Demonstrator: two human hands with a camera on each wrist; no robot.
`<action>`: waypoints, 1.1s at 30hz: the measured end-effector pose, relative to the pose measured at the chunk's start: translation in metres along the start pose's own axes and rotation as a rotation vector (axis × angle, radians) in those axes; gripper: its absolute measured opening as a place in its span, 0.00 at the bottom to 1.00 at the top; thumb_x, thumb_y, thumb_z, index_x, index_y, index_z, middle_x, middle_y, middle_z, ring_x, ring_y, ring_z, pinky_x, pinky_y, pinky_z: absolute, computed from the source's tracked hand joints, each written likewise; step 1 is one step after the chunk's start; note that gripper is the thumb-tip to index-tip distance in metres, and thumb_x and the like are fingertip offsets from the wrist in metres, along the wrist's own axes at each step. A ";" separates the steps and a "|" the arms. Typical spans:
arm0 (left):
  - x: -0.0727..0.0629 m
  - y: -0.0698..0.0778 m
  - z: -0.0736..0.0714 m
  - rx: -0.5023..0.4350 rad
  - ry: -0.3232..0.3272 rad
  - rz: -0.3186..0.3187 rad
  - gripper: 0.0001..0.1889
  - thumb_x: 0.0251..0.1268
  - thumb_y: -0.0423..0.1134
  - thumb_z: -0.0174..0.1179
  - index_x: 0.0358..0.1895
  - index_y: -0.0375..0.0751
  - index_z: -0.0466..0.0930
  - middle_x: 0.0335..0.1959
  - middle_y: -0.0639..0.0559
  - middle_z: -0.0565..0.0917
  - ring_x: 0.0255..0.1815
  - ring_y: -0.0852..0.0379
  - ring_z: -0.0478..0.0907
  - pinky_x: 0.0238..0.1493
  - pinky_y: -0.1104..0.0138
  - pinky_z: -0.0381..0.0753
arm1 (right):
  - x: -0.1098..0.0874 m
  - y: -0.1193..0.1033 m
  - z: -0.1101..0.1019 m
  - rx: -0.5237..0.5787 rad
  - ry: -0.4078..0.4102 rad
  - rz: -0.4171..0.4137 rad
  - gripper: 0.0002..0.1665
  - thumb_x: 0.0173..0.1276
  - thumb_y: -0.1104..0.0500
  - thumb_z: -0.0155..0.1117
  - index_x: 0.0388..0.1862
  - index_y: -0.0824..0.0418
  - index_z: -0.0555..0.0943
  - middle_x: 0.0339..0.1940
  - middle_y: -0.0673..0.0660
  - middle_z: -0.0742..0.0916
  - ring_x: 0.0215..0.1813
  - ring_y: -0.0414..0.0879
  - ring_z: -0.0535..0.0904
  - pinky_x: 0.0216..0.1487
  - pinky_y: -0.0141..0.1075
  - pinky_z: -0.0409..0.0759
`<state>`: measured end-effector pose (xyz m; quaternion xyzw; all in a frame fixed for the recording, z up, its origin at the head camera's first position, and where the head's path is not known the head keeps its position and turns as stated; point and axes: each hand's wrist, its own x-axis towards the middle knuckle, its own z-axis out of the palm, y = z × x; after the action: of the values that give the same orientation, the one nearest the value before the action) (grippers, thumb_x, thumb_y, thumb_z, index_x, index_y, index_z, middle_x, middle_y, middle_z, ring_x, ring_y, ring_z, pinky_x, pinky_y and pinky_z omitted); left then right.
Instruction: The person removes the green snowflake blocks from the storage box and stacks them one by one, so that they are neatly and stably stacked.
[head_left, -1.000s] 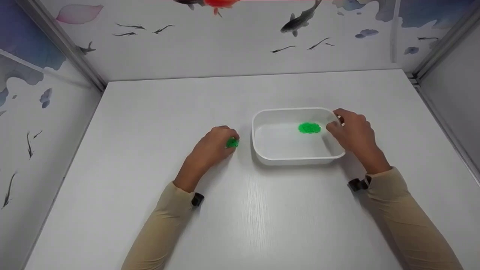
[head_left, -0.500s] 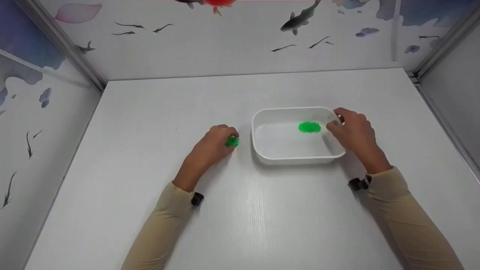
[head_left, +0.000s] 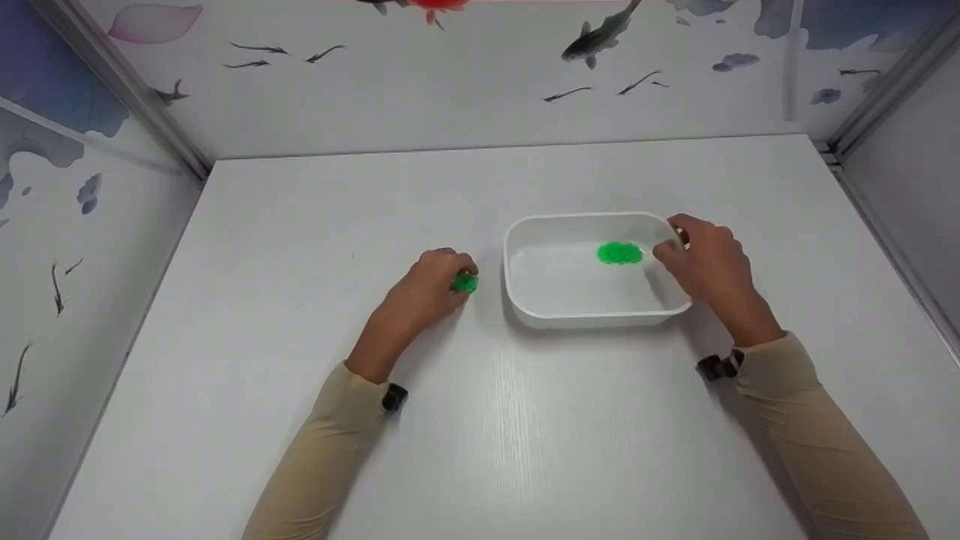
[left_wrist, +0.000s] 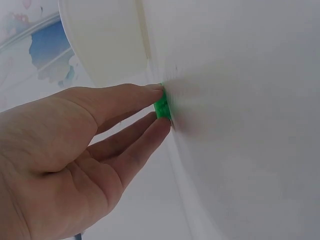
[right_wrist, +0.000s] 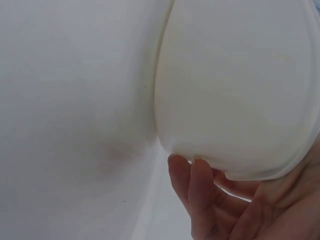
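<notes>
My left hand (head_left: 427, 289) is left of a white plastic basin (head_left: 529, 309), pinching a small green piece (head_left: 465, 283) between thumb and fingertips. The left wrist view shows that green piece (left_wrist: 162, 106) right at the white tabletop, with most of it covered by the fingers. On the basin's right side, my right hand (head_left: 709, 262) grips the rim, thumb over the inside and fingers outside. Fingertips press the outer wall of the basin (right_wrist: 235, 90) in the right wrist view. Inside the basin lies a flat green oval with a scalloped edge (head_left: 619, 253), towards the back right.
A white tabletop (head_left: 480, 420) carries everything. Printed white panels with fish and leaf patterns stand at the back (head_left: 465, 97) and on the left (head_left: 112, 225), and a plain panel (head_left: 907, 187) is on the right. Small black wrist devices (head_left: 394, 397) sit at both cuffs.
</notes>
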<state>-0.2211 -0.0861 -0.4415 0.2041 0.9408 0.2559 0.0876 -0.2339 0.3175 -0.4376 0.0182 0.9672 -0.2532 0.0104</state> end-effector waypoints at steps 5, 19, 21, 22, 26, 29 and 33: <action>0.000 0.001 -0.001 -0.010 -0.009 -0.026 0.18 0.70 0.28 0.71 0.61 0.37 0.87 0.53 0.42 0.88 0.57 0.49 0.85 0.65 0.57 0.86 | 0.000 -0.001 -0.001 -0.001 -0.010 0.007 0.31 0.78 0.49 0.57 0.74 0.61 0.78 0.57 0.69 0.87 0.45 0.61 0.86 0.34 0.45 0.84; 0.000 0.000 0.000 0.001 0.002 -0.027 0.18 0.70 0.29 0.72 0.61 0.40 0.88 0.54 0.43 0.89 0.58 0.50 0.86 0.66 0.57 0.86 | 0.001 -0.001 0.000 -0.003 -0.016 0.012 0.30 0.78 0.50 0.57 0.74 0.61 0.78 0.58 0.70 0.87 0.47 0.63 0.86 0.36 0.48 0.86; 0.000 0.000 0.000 0.000 0.002 -0.025 0.18 0.70 0.30 0.72 0.61 0.40 0.88 0.54 0.44 0.89 0.57 0.50 0.86 0.66 0.57 0.86 | 0.000 -0.001 0.000 -0.002 -0.014 0.010 0.30 0.78 0.50 0.57 0.74 0.62 0.78 0.58 0.70 0.87 0.46 0.63 0.86 0.36 0.47 0.85; 0.000 0.000 0.000 -0.001 0.002 -0.022 0.18 0.70 0.30 0.72 0.61 0.40 0.88 0.55 0.43 0.89 0.58 0.50 0.85 0.66 0.57 0.86 | 0.000 -0.001 0.000 -0.001 -0.009 0.006 0.30 0.78 0.50 0.57 0.73 0.62 0.78 0.57 0.69 0.87 0.45 0.62 0.86 0.35 0.46 0.84; -0.001 0.000 -0.003 -0.008 0.001 -0.019 0.18 0.72 0.33 0.71 0.63 0.40 0.86 0.56 0.43 0.88 0.59 0.48 0.85 0.66 0.55 0.86 | -0.001 0.000 0.000 -0.001 0.017 -0.012 0.30 0.76 0.51 0.56 0.72 0.62 0.80 0.54 0.69 0.88 0.42 0.61 0.86 0.32 0.43 0.81; -0.002 0.001 -0.007 -0.003 0.024 -0.016 0.19 0.75 0.38 0.70 0.65 0.39 0.85 0.59 0.42 0.87 0.62 0.47 0.85 0.66 0.55 0.85 | -0.001 0.000 0.000 0.001 0.028 -0.023 0.30 0.75 0.51 0.55 0.71 0.61 0.81 0.53 0.69 0.89 0.41 0.60 0.86 0.30 0.41 0.79; -0.004 0.005 -0.014 0.010 0.087 -0.011 0.20 0.77 0.42 0.68 0.67 0.40 0.84 0.65 0.43 0.86 0.67 0.46 0.84 0.68 0.54 0.85 | -0.001 0.001 0.000 -0.001 0.028 -0.022 0.29 0.76 0.51 0.56 0.71 0.61 0.81 0.53 0.68 0.89 0.41 0.60 0.86 0.30 0.42 0.79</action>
<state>-0.2193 -0.0905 -0.4268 0.1883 0.9460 0.2595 0.0472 -0.2327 0.3177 -0.4382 0.0109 0.9675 -0.2527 -0.0061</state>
